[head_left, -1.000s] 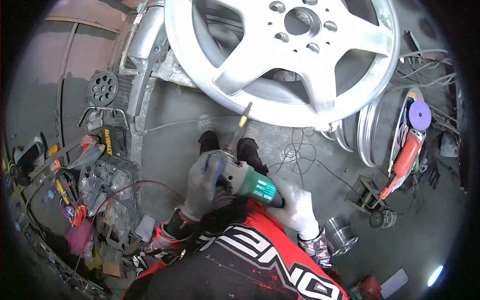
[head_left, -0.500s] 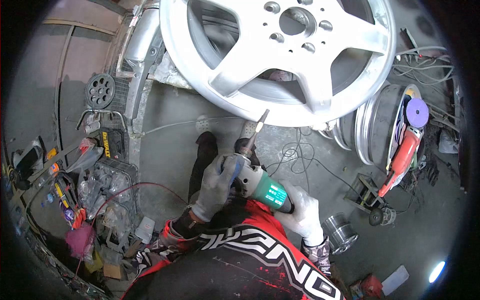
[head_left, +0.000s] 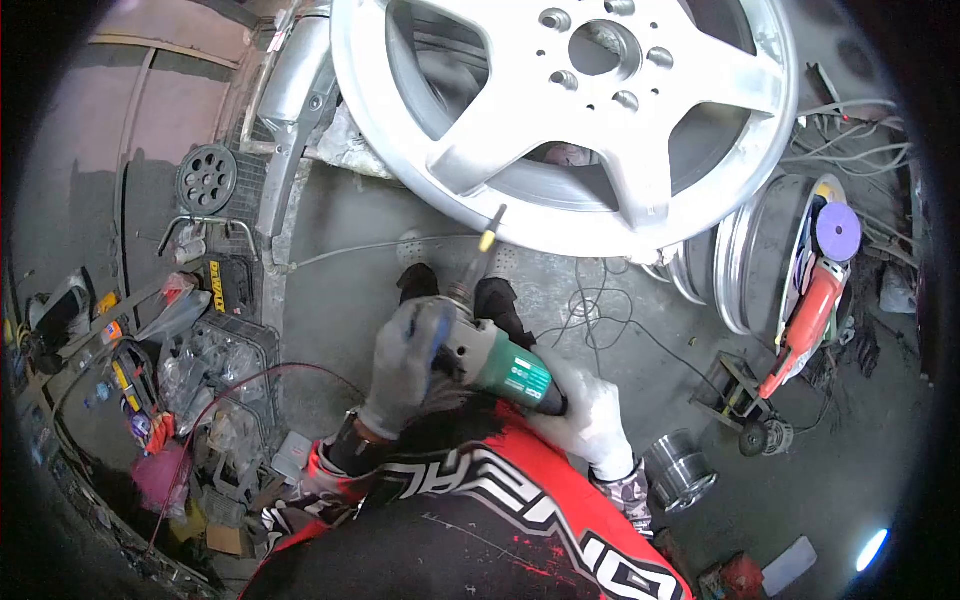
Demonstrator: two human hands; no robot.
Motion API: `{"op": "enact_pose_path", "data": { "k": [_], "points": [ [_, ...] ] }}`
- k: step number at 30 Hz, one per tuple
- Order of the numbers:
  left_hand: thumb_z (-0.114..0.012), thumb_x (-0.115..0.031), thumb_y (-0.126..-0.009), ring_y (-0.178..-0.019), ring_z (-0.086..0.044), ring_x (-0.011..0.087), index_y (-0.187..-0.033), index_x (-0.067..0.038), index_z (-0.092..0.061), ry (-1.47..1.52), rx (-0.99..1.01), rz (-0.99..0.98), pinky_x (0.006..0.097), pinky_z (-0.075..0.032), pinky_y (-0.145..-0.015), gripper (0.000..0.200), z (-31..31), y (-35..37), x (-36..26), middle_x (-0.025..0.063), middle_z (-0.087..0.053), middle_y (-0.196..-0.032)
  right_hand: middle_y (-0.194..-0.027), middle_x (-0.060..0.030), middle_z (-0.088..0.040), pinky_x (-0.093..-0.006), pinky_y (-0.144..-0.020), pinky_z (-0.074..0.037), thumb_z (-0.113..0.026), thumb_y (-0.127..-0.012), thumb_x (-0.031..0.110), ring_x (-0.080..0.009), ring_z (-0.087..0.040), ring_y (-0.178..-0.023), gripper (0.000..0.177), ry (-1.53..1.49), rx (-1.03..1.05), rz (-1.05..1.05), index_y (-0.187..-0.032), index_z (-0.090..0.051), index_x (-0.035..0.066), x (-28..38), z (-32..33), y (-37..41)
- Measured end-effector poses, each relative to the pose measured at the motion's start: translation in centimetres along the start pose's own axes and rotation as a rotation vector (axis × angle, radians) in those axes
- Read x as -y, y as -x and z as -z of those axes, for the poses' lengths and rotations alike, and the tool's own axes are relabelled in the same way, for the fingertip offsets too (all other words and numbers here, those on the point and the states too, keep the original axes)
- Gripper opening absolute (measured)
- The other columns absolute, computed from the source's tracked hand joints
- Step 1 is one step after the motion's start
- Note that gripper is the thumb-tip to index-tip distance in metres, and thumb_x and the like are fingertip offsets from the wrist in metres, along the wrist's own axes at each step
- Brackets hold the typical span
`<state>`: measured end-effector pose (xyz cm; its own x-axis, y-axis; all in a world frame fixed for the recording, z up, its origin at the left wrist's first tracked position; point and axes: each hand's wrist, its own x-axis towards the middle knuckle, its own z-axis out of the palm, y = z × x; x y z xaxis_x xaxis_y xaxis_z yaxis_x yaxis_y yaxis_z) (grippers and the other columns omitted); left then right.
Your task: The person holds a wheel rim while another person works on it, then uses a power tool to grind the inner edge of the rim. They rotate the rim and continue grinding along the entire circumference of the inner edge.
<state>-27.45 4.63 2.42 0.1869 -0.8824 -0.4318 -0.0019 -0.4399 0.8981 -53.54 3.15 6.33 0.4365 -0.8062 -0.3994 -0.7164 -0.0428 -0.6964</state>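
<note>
A green and grey die grinder [head_left: 512, 374] is held across my body, its narrow shaft and bit pointing up and away from me. My left hand [head_left: 402, 362], in a grey glove, wraps round its front end, close to the shaft. My right hand [head_left: 588, 418], in a pale glove, grips the rear of the body. In this view the bit's tip overlaps the near rim of a large silver alloy wheel [head_left: 620, 170], which has wide spokes and a round centre hole with bolt holes about it.
At right, a red polisher with a purple pad [head_left: 838, 232] rests against another wheel rim [head_left: 752, 262]. Cables [head_left: 600, 308] lie on the floor ahead. A metal cylinder [head_left: 680, 470] stands at lower right. At left are a crate of plastic bags [head_left: 232, 372] and a red hose [head_left: 262, 372].
Both hands have shifted a little left with the grinder, and the bit's tip has moved left and up along the wheel's near rim. The view has shifted slightly.
</note>
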Motion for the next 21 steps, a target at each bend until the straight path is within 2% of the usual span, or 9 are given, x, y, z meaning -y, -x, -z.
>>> {"op": "enact_pose_path", "data": {
  "k": [2, 3, 6, 10, 12, 16, 18, 19, 21],
  "points": [
    [-0.070, -0.029, -0.103, -0.101, -0.071, 0.0276, -0.124, 0.002, -0.068, 0.015, 0.055, 0.079, 0.0382, -0.055, -0.089, 0.038, -1.1, 0.4, 0.5, 0.0186, -0.071, -0.113, -0.106, -0.0158, -0.075, -0.0451, -0.081, -0.061, -0.090, -0.066, 0.021, -0.0354, -0.075, -0.097, 0.080, 0.034, -0.031, -0.047, -0.142, -0.064, 0.012, -0.5, 0.3, 1.6],
    [-0.079, -0.030, -0.090, -0.104, -0.070, 0.0390, -0.130, 0.002, -0.064, -0.462, 0.172, -0.455, 0.0432, -0.056, -0.089, 0.054, -0.4, -0.2, 0.9, 0.0231, -0.068, -0.118, -0.105, -0.0163, -0.075, -0.0455, -0.081, -0.061, -0.090, -0.065, 0.021, -0.0360, -0.074, -0.097, 0.082, 0.048, -0.018, -0.059, -0.142, -0.063, 0.012, -0.5, 0.7, 2.0],
    [-0.085, -0.034, -0.079, -0.105, -0.069, 0.0435, -0.135, 0.001, -0.060, -0.493, 0.188, -0.456, 0.0470, -0.056, -0.089, 0.070, 0.3, -0.1, 1.4, 0.0239, -0.065, -0.121, -0.106, -0.0155, -0.075, -0.0452, -0.082, -0.061, -0.090, -0.066, 0.021, -0.0359, -0.074, -0.098, 0.081, 0.048, -0.028, -0.044, -0.143, -0.063, 0.012, -0.1, 0.4, 1.8],
    [-0.078, -0.028, -0.089, -0.103, -0.069, 0.0427, -0.131, 0.002, -0.062, -0.587, 0.135, -0.430, 0.0456, -0.056, -0.088, 0.054, 2.7, -0.1, 0.8, 0.0232, -0.066, -0.120, -0.109, -0.0149, -0.075, -0.0456, -0.083, -0.060, -0.089, -0.067, 0.021, -0.0365, -0.074, -0.099, 0.082, 0.006, -0.034, 0.012, -0.144, -0.061, 0.013, 1.1, -1.1, -0.5],
    [-0.067, -0.021, -0.102, -0.102, -0.071, 0.0374, -0.125, 0.003, -0.065, -0.220, 0.060, -0.170, 0.0417, -0.056, -0.088, 0.034, 3.4, -0.4, 0.0, 0.0224, -0.068, -0.116, -0.113, -0.0148, -0.075, -0.0462, -0.084, -0.060, -0.089, -0.069, 0.022, -0.0373, -0.074, -0.101, 0.083, 0.005, 0.045, -0.039, -0.146, -0.059, 0.014, 2.0, -1.4, -1.1],
    [-0.078, -0.014, -0.087, -0.120, -0.066, 0.0454, -0.146, 0.002, -0.059, -0.242, 0.172, -0.113, 0.0505, -0.052, -0.104, 0.064, 5.1, -0.7, 0.0, 0.0260, -0.066, -0.134, -0.115, -0.0152, -0.074, -0.0467, -0.085, -0.060, -0.089, -0.069, 0.022, -0.0378, -0.074, -0.102, 0.084, -0.018, 0.050, -0.041, -0.147, -0.058, 0.014, 2.7, -1.7, -1.4],
    [-0.060, -0.021, -0.109, -0.101, -0.071, 0.0296, -0.121, 0.004, -0.069, -0.598, 0.078, -0.474, 0.0376, -0.055, -0.089, 0.029, 4.8, -1.3, -0.2, 0.0215, -0.070, -0.113, -0.116, -0.0149, -0.074, -0.0466, -0.085, -0.061, -0.089, -0.070, 0.023, -0.0375, -0.074, -0.102, 0.085, -0.026, 0.023, -0.018, -0.148, -0.058, 0.015, 2.5, -2.0, -1.3],
    [-0.060, -0.021, -0.109, -0.101, -0.071, 0.0296, -0.121, 0.004, -0.069, -0.598, 0.079, -0.474, 0.0376, -0.055, -0.089, 0.029, 4.5, -1.0, -0.1, 0.0215, -0.070, -0.113, -0.116, -0.0149, -0.074, -0.0466, -0.085, -0.061, -0.089, -0.070, 0.023, -0.0375, -0.074, -0.102, 0.085, -0.026, 0.023, -0.019, -0.148, -0.058, 0.015, 2.3, -2.0, -1.1],
    [-0.066, -0.020, -0.103, -0.099, -0.071, 0.0384, -0.122, 0.004, -0.066, -0.055, 0.084, -0.054, 0.0400, -0.056, -0.088, 0.030, 3.3, -0.4, 0.6, 0.0224, -0.069, -0.116, -0.114, -0.0149, -0.074, -0.0470, -0.084, -0.060, -0.090, -0.070, 0.024, -0.0370, -0.074, -0.101, 0.083, -0.049, -0.009, -0.028, -0.146, -0.059, 0.015, 1.9, -1.7, -0.5]
  ]
}}
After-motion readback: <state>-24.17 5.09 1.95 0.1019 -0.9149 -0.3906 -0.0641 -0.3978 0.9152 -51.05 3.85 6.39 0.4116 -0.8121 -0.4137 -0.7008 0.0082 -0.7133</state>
